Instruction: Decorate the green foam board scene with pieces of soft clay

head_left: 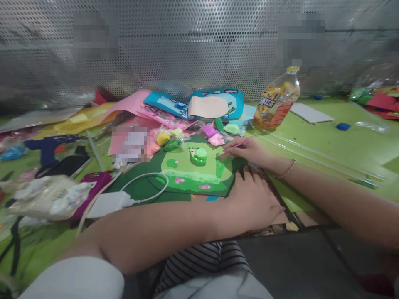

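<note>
My right hand [251, 153] pinches a thin pink modelling stick [241, 143], its tip at the green clay stems [220, 167] on the right of a clay picture. That picture is on dark green card [229, 187] with a light green oval middle. A green clay snail [200, 155] sits near its centre, and a green lump with a pink dot [172, 162] lies to its left. Pink clay flowers [205, 187] dot the lower green strip. My left hand [254, 197] lies flat with fingers stretched over the card's right edge, my forearm crossing in front of the picture.
Behind the card lie bagged clay pieces [209, 131] and blue illustrated sheets [215, 93]. A plastic bottle [277, 101] stands at the back right, near clear rods [327, 160]. On the left are a white charger [109, 203], a phone [67, 166] and a pouch [50, 197].
</note>
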